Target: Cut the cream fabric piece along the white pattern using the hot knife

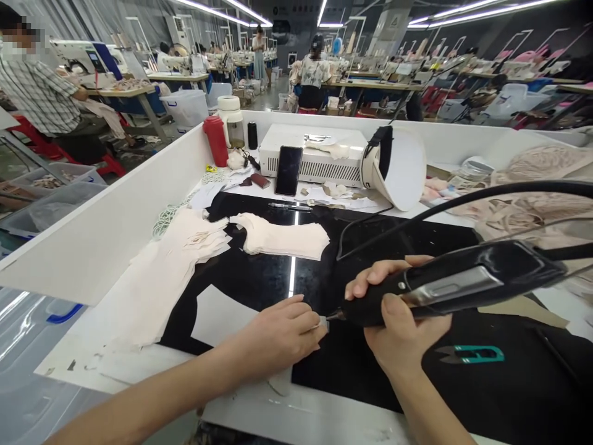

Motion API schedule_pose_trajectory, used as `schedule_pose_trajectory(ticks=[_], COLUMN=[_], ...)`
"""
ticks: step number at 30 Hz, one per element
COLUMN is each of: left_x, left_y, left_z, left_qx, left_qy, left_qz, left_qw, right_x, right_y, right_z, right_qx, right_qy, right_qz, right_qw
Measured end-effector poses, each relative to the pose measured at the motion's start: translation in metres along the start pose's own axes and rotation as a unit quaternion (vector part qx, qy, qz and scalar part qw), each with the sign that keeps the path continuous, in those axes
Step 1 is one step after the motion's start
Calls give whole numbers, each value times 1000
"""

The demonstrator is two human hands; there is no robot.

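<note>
My right hand (403, 327) is wrapped round a thick black corded hand tool (445, 284) with a narrow metal tip. The tip points left and meets a small pale piece (325, 325) at the fingertips of my left hand (287, 330). Those fingers are pressed together on the piece, whose full shape they hide. A white flat cut piece (222, 314) lies on the black board (259, 281), partly under my left forearm. Beyond it rests a stack of cream cut pieces (290, 238). More layered cream pieces (157, 278) spread at the left.
Teal thread snips (479, 353) lie right of my right hand. A phone (288, 170) leans on a vented white box (315, 148), beside a white visor (407, 170). The tool's cable (463, 201) arches over the right side. White walls (115, 213) edge the table.
</note>
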State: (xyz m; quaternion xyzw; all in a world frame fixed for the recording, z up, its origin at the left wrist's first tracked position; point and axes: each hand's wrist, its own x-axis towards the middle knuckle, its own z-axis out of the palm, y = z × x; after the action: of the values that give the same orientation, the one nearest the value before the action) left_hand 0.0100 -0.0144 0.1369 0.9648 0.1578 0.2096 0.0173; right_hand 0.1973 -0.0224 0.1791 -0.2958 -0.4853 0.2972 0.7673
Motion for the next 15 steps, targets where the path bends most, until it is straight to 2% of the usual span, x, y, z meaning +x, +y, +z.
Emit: schedule_pose_trajectory(ticks=[6, 15], left_x=[-3, -7], left_y=[-6, -9], left_z=[9, 6], left_qx=[6, 18], left_qy=[-26, -53], left_qz=[-18, -48], left_qw=[999, 997], right_x=[-2, -4], right_y=[5, 6], right_z=[0, 1], right_qx=[9, 13], right_qy=[-18, -9], right_qz=[1, 10], right_qw=[1000, 1000])
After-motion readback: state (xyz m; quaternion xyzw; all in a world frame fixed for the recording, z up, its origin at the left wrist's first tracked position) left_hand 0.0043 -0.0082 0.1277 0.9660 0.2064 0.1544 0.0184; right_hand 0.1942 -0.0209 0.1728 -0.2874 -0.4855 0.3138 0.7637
